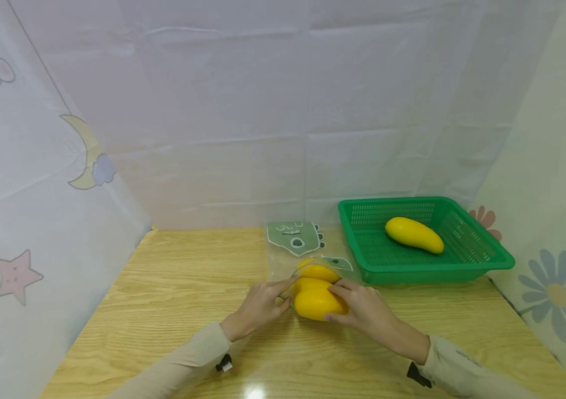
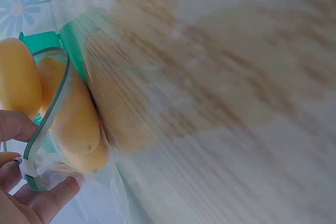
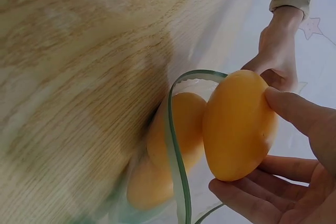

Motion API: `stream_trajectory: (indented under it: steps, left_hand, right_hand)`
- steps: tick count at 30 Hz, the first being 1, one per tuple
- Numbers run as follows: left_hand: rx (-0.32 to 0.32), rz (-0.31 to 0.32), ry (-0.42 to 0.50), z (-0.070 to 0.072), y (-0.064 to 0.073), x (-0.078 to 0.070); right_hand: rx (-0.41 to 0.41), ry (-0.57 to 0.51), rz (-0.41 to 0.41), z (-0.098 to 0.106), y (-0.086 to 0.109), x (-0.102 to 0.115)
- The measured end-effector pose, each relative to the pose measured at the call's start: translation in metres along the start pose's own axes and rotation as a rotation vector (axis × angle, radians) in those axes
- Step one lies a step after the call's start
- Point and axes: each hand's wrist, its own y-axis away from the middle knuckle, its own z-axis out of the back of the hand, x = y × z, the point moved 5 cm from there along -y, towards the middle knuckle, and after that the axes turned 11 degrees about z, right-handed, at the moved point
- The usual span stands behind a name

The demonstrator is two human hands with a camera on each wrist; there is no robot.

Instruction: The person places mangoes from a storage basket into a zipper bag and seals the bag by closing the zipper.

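Note:
My right hand (image 1: 370,313) holds a yellow mango (image 3: 239,127) at the mouth of a clear zip bag (image 1: 293,239) printed with green dinosaurs. Thumb and fingers lie on opposite sides of the fruit. My left hand (image 1: 260,305) pinches the bag's green-edged rim (image 2: 50,111), close to a white slider (image 2: 29,168), and the mouth gapes wide. Inside the bag, more mangoes (image 2: 76,124) show through the clear plastic, lying against the table. The held mango overlaps the rim in the right wrist view.
A green plastic basket (image 1: 427,273) stands at the back right of the wooden table (image 1: 183,277), with one mango (image 1: 414,235) in it. Pale printed sheets (image 1: 223,111) hang behind the table and along both sides.

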Motion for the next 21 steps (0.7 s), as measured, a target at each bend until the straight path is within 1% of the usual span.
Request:
stream_trajectory:
  steps: [7, 15, 21]
  left_hand:
    - [-0.001, -0.004, -0.006, 0.0004, -0.0002, -0.0007]
    - [0.0, -0.003, -0.002, 0.0014, 0.0002, -0.0013]
    - [0.002, -0.001, 0.005, 0.0021, -0.0003, -0.0015]
  right_hand:
    - [0.006, 0.014, -0.005, -0.0031, 0.001, 0.0011]
    - [-0.038, 0.037, -0.011, -0.0042, -0.0001, 0.0019]
    - [-0.04, 0.071, -0.021, -0.0061, -0.0014, 0.0013]
